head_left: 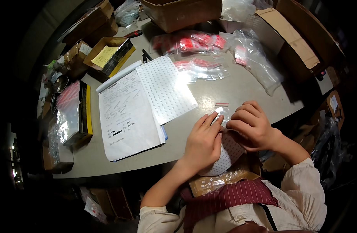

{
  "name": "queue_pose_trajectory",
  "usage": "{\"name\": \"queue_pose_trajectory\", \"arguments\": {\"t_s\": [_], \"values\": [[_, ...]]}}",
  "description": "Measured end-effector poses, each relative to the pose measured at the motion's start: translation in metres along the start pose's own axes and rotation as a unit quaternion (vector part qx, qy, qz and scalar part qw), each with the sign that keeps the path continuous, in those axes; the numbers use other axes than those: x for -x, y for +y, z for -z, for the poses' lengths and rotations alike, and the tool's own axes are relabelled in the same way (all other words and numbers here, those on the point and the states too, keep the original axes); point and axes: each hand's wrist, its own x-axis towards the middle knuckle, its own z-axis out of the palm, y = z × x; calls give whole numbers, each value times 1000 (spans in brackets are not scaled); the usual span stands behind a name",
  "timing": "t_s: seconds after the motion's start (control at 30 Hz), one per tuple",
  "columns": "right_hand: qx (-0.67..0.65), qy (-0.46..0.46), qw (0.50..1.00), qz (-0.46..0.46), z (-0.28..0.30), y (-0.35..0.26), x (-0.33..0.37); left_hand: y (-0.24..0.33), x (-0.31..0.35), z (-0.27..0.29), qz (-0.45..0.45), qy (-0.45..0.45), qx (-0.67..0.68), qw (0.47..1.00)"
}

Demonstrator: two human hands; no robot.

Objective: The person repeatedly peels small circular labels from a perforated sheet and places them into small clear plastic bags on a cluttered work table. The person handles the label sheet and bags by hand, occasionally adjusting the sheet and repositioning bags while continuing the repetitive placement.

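My left hand (203, 143) lies with its fingers stretched over the near part of a small clear zip bag (226, 113) at the table's front edge. A small white sticker (219, 110) shows at its fingertips, on the bag. Close beside it, my right hand (251, 127) is closed, its fingers curled inward. A curved white sheet of small printed stickers (228, 154) hangs below both hands, its upper edge running under the right hand, which seems to grip it; the fingertips are partly hidden. Under the sheet, a cardboard box (209, 183) with small round stickers rests at my lap.
Left of my hands lie a handwritten notepad (122, 120) and another sticker sheet (167, 89). Red-topped zip bags (202, 70) and a large clear bag (260, 62) lie beyond. Open boxes (108, 56) and a bag-filled box (75, 112) stand left; a large carton (182, 15) stands behind.
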Motion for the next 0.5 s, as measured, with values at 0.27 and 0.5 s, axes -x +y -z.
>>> {"name": "queue_pose_trajectory", "arguments": {"t_s": [0.27,0.5], "values": [[60,11,998,19,-14,-3,8,0,-2,3,-9,14,1,1000],[-220,-67,937,-262,-4,27,-13,-3,1,-5,-23,24,-9,999]]}}
